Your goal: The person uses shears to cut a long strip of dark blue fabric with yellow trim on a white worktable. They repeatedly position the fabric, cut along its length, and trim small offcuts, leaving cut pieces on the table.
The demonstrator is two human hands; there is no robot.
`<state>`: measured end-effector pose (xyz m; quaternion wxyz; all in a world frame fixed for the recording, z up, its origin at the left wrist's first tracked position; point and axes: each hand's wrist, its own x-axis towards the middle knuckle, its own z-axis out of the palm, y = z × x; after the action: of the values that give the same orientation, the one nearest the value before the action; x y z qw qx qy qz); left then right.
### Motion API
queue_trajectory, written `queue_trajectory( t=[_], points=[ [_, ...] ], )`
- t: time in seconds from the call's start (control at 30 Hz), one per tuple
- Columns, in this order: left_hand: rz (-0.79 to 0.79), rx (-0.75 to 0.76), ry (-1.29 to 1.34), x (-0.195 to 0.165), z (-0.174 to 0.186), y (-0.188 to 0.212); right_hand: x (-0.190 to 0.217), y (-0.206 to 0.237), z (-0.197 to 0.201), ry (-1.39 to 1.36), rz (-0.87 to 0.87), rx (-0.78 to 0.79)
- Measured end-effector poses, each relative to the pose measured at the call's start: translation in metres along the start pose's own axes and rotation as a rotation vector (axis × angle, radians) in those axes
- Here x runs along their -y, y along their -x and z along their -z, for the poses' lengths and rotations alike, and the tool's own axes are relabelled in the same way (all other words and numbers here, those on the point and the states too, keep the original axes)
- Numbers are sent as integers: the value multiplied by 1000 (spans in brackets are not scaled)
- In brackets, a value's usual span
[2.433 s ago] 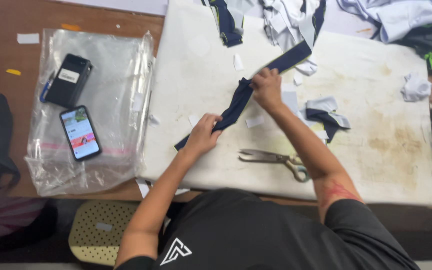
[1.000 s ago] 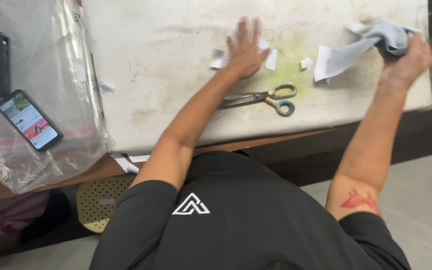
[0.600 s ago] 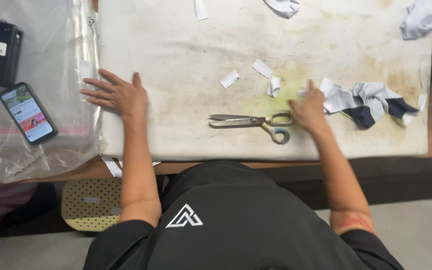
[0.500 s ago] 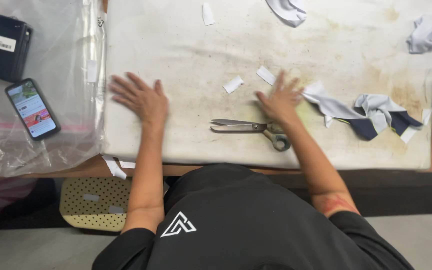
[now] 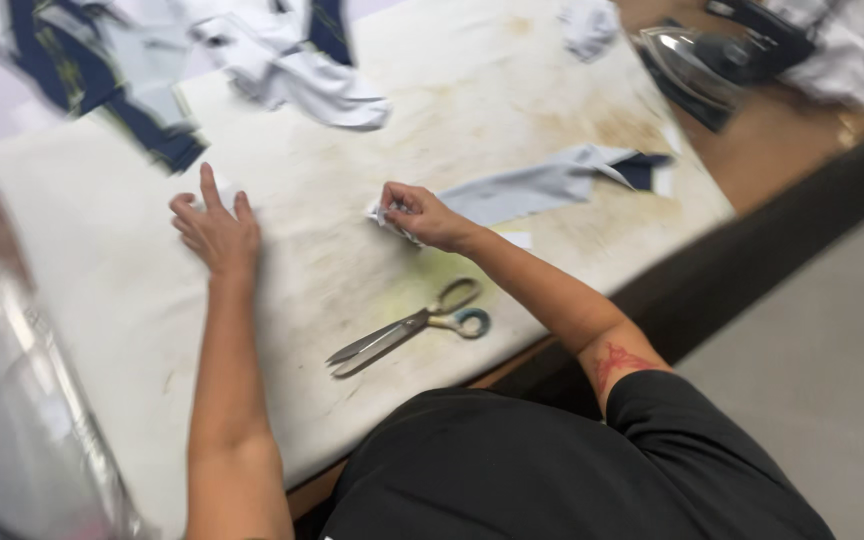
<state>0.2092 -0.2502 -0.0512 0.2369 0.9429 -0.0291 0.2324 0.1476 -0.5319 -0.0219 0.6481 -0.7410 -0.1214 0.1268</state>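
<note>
My left hand (image 5: 214,226) lies flat on the stained white pad (image 5: 112,290), fingers spread, holding nothing. My right hand (image 5: 422,213) is closed on small white fabric scraps (image 5: 386,218) in the middle of the pad. Just right of that hand lies a light grey fabric strip (image 5: 532,187) with a dark navy end (image 5: 644,168). Scissors (image 5: 407,329) with a teal handle rest shut on the pad, nearer to me than my right hand.
A heap of navy and white fabric pieces (image 5: 282,62) lies at the far side of the pad. A clothes iron (image 5: 697,58) sits at the far right on the wooden table. Clear plastic bags (image 5: 12,440) lie at the left.
The view has swung and tilted. My right hand has left the scissors' side and closed on white scraps. My left hand stays flat on the pad.
</note>
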Motion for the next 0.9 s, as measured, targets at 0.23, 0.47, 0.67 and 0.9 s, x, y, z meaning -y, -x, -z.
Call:
queue_trajectory(
  t=[0.23, 0.47, 0.67, 0.9],
  points=[
    [153, 205, 194, -16, -39, -28, 27, 176, 55, -631, 247, -348],
    [-65, 708, 1105, -217, -12, 118, 57, 283, 80, 411, -457, -1075],
    [-792, 693, 349, -257, -8, 183, 25, 296, 60, 1318, -299, -991],
    [-601, 779, 66, -257, -32, 131, 25, 195, 47, 815, -73, -716]
  ],
)
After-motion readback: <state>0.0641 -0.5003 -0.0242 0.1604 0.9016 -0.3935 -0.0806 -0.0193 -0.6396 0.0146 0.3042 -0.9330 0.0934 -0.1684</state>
